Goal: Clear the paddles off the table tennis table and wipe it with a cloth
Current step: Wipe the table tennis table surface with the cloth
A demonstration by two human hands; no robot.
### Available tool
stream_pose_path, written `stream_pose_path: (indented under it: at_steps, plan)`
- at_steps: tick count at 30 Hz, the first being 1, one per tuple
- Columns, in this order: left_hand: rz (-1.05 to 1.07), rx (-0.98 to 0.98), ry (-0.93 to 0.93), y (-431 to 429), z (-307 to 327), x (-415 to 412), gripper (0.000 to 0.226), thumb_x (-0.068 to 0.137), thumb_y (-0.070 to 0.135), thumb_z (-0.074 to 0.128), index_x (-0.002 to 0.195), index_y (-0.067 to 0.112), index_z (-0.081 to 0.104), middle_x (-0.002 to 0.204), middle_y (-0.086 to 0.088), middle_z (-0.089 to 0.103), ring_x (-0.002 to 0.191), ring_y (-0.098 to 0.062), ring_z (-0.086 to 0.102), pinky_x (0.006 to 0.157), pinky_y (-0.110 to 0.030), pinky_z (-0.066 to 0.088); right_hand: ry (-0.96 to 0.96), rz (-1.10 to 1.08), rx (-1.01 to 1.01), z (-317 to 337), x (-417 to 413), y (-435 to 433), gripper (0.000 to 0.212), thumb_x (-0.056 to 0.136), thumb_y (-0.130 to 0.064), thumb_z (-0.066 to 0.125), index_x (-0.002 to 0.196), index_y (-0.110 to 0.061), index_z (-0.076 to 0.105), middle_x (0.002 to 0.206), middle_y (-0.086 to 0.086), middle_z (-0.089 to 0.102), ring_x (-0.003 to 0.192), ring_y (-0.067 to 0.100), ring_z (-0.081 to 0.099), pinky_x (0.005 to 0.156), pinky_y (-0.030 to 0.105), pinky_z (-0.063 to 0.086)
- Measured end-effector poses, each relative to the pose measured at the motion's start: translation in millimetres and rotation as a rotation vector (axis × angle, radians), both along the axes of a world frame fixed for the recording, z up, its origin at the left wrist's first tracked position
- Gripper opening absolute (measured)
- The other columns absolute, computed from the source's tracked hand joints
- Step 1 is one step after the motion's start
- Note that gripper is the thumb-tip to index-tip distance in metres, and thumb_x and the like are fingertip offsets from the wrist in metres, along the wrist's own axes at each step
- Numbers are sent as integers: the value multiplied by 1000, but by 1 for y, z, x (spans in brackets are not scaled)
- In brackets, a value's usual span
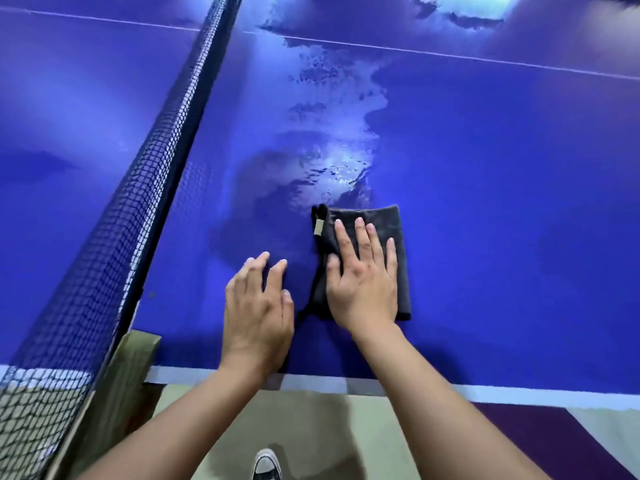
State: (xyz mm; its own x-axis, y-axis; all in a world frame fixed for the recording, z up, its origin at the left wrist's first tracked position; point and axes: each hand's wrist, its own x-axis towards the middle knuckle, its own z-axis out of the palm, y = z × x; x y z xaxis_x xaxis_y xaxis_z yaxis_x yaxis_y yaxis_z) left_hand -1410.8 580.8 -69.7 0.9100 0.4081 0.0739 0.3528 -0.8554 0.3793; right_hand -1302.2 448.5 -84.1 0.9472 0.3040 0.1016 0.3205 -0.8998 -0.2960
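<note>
A folded dark grey cloth [398, 230] with a small beige tag lies flat on the blue table tennis table [502, 209], near its front edge. My right hand [363, 275] presses down on the cloth with straight, spread fingers. My left hand [258, 306] rests just left of the cloth, its fingers loosely bent and its fingertips touching the bare table. It holds nothing. A streaky wet patch [332, 161] stretches away from the cloth toward the far white line. No paddles are in view.
The black net [145, 188] runs diagonally along the left, with its post clamp [135, 355] at the table's front edge. The white edge line [519, 396] marks the table's near side. Below it are beige and purple floor and my shoe [266, 465].
</note>
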Motion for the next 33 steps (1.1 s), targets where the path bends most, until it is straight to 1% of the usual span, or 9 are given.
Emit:
stream_pose_path:
  at_steps: [4, 6, 10, 15, 19, 22, 26, 29, 33]
  plan:
    - [-82, 51, -6, 25, 5, 11, 47, 95, 29, 38, 132, 11, 61, 141, -15, 53, 125, -35, 51, 105, -45, 37, 51, -78, -98, 7, 61, 28, 60, 103, -47, 25, 161, -36, 21, 170, -1, 18, 157, 14, 9, 127, 45, -3]
    - [-86, 60, -17, 46, 6, 24, 47, 95, 29, 39, 133, 11, 60, 142, -15, 52, 127, -35, 51, 106, -45, 35, 69, -89, -122, 9, 91, 40, 58, 105, -46, 25, 162, -37, 16, 170, -3, 13, 157, 13, 4, 127, 45, -5]
    - [-69, 54, -26, 87, 3, 71, 49, 95, 30, 38, 136, 10, 58, 144, -15, 51, 130, -36, 49, 107, -49, 38, 65, -99, -138, 8, 151, 54, 59, 105, -47, 25, 162, -38, 14, 171, -4, 12, 157, 12, 3, 127, 44, -6]
    - [-39, 86, -41, 153, 1, 178, 52, 95, 29, 38, 138, 7, 55, 146, -21, 49, 130, -43, 48, 107, -56, 38, 43, -91, -119, 7, 239, 74, 59, 104, -47, 27, 161, -38, 18, 170, -4, 14, 157, 12, 6, 127, 44, -5]
    - [-52, 154, 26, 193, -4, 240, 57, 98, 31, 32, 146, 5, 49, 152, -25, 44, 137, -48, 43, 115, -59, 33, 59, -74, -101, 8, 334, 94, 59, 103, -47, 26, 161, -39, 20, 170, -4, 14, 157, 11, 7, 127, 44, -5]
    - [-42, 155, 0, 196, -10, 248, 55, 98, 29, 35, 147, 6, 50, 153, -23, 44, 141, -45, 40, 118, -57, 29, 59, -57, -110, 7, 409, 110, 59, 103, -47, 26, 161, -39, 21, 170, -3, 14, 157, 12, 7, 127, 44, -5]
    - [-29, 100, -18, 194, -9, 250, 54, 99, 27, 37, 149, 9, 48, 157, -16, 41, 146, -39, 35, 121, -56, 25, 82, 13, -122, 10, 487, 138, 59, 103, -47, 27, 160, -38, 21, 170, -2, 14, 157, 13, 6, 127, 44, -5]
    - [-39, 108, 6, 195, -9, 251, 54, 99, 25, 38, 150, 11, 46, 159, -13, 38, 149, -36, 32, 121, -56, 24, 87, 143, -135, 13, 521, 158, 58, 103, -46, 27, 160, -38, 21, 171, -2, 13, 157, 12, 6, 127, 44, -4]
    - [-48, 105, 6, 196, -10, 251, 52, 100, 24, 39, 150, 12, 46, 161, -10, 36, 150, -35, 31, 122, -54, 23, 90, 275, -110, 16, 540, 170, 56, 103, -43, 31, 159, -41, 26, 170, -6, 16, 156, 9, 7, 127, 40, -3]
